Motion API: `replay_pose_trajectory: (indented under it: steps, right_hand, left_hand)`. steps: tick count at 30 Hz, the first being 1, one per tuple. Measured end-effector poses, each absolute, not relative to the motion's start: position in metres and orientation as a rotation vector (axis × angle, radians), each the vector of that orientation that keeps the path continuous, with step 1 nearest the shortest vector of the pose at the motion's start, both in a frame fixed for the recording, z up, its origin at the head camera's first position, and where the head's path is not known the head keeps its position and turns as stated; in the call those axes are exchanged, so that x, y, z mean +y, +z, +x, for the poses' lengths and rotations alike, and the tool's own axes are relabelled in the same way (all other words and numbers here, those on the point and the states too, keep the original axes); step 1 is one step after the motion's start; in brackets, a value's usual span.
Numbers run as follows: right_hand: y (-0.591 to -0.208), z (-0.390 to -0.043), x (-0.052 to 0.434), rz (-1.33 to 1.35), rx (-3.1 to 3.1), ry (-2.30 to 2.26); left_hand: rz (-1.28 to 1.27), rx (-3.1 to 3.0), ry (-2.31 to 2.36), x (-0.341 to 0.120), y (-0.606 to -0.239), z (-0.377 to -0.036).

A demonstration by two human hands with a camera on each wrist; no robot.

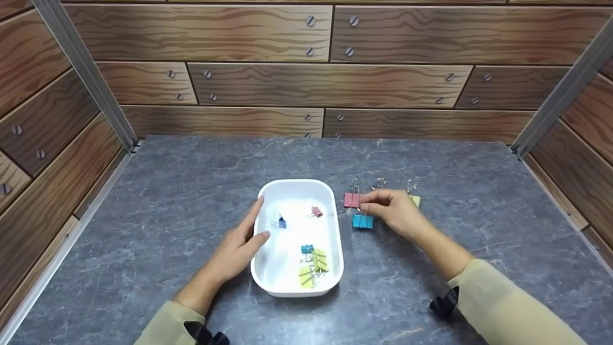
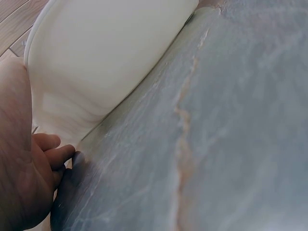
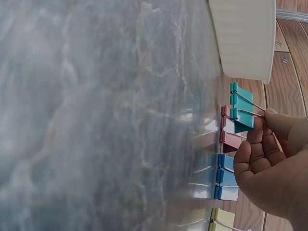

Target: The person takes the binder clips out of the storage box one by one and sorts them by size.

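A white tray (image 1: 335, 225) sits mid-table and holds a small blue clip (image 1: 281, 222), a small pink clip (image 1: 316, 211), a teal clip (image 1: 307, 249) and two yellow clips (image 1: 313, 268). My left hand (image 1: 249, 230) rests against the tray's left wall (image 2: 96, 62) with straight fingers. To the right of the tray, my right hand (image 1: 371, 206) pinches the wire handles of a teal binder clip (image 3: 242, 113), which shows as (image 1: 362, 221) from the head. Beside it on the table lie a pink clip (image 1: 352, 200), a blue clip (image 3: 226, 178) and a yellow clip (image 1: 414, 200).
The grey marble-look table (image 1: 191, 182) is boxed in by wood-panel walls (image 1: 311, 81) at the back and both sides. Metal posts (image 1: 86, 72) stand at the two back corners.
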State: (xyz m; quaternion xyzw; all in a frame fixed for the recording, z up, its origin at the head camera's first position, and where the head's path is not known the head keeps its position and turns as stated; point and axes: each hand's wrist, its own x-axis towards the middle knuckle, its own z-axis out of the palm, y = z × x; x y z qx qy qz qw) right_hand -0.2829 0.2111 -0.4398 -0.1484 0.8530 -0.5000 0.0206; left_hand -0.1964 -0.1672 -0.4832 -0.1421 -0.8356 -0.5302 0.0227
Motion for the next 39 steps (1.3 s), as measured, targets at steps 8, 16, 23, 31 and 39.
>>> replay_pose_trajectory:
  steps: [8, 16, 23, 31, 39]
  right_hand:
    - [-0.4433, -0.2808, 0.2087, -0.459, 2.623, -1.527]
    - [-0.4480, -0.2814, 0.2076, -0.476, 2.586, -1.547]
    - [-0.4483, -0.2793, 0.2064, -0.461, 2.573, -1.557]
    - [-0.4485, -0.2785, 0.2070, -0.459, 2.538, -1.562]
    - [-0.4487, -0.2806, 0.2087, -0.426, 2.567, -1.486]
  left_hand:
    - [-0.460, -2.574, -1.695, -0.1673, -0.4840, -0.1948]
    - [-0.459, -2.575, -1.682, -0.1669, -0.4836, -0.1948]
    - [-0.460, -2.568, -1.683, -0.1664, -0.4834, -0.1954]
    - [-0.447, -2.572, -1.668, -0.1657, -0.4834, -0.1957]
    - [-0.441, -2.593, -1.639, -0.1667, -0.4826, -0.1952]
